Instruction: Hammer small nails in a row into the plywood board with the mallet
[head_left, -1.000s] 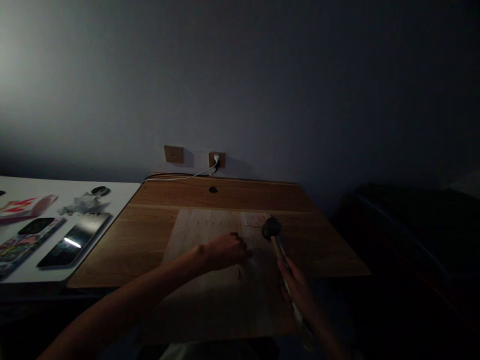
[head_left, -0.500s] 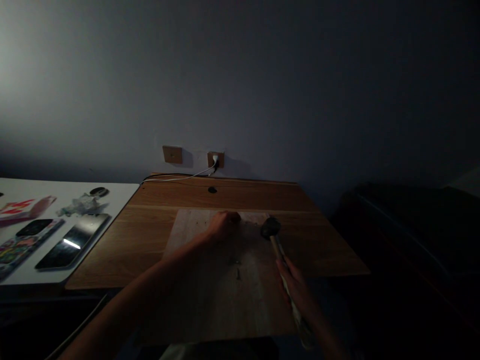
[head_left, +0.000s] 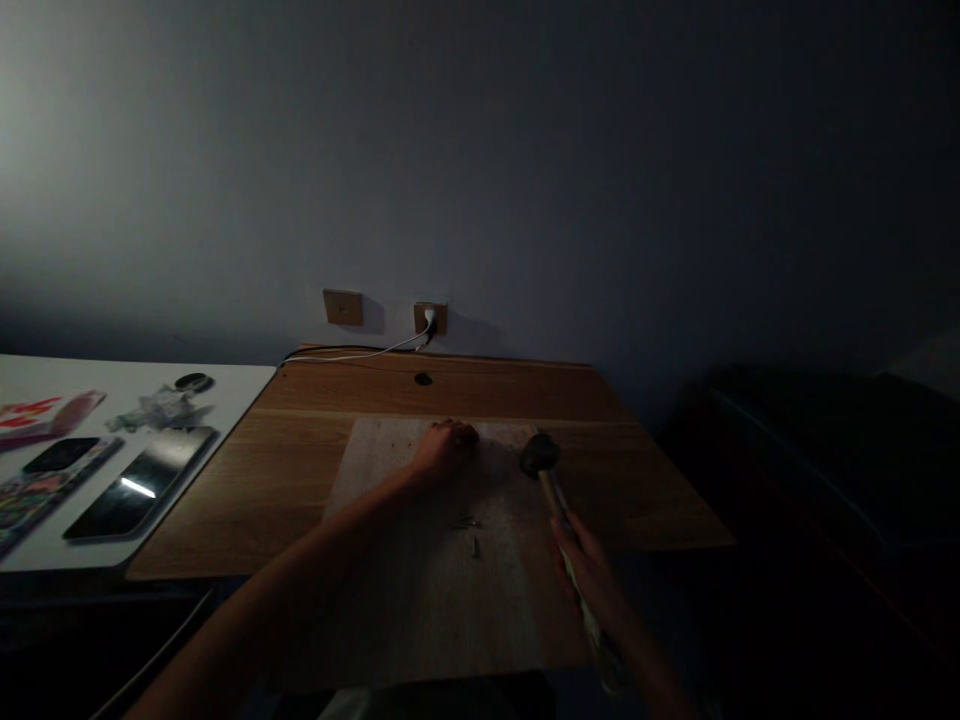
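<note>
A pale wooden board [head_left: 390,560] lies on a brown desk [head_left: 300,470] in dim light. My left hand [head_left: 444,446] rests near the board's far edge with its fingers curled together; what they pinch is too small to make out. My right hand [head_left: 589,575] grips the handle of a hammer [head_left: 541,457], whose dark head sits just over the board's far right part, a little to the right of my left hand. Several small nails [head_left: 469,528] lie loose on the middle of the board.
A white table [head_left: 225,385] to the left carries a black phone [head_left: 142,482], patterned phone cases [head_left: 37,490] and small clutter. Two wall sockets [head_left: 430,318] with a white cable sit behind the desk. Dark furniture stands on the right.
My left hand moved from the loose nails at mid-board away from me to the board's far edge. The hammer and my right hand barely shifted.
</note>
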